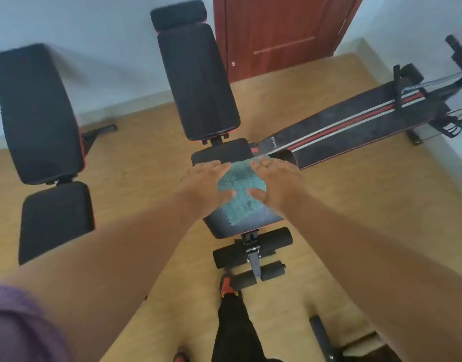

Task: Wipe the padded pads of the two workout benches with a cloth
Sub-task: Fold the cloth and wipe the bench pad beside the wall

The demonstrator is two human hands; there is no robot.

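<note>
Tan floor (135, 152) meeting pale walls (94, 35); 1 reddish-brown wooden door (282, 30) stands closed at rear.

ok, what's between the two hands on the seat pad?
Head view: only the teal cloth, spread on the seat pad; left hand and right hand press flat on it.

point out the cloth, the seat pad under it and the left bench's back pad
cloth (237, 189), head view, on its bare middle between the two hands
seat pad (222, 152), head view, on its far end beyond the cloth
left back pad (36, 113), head view, on the middle of its top face
</note>
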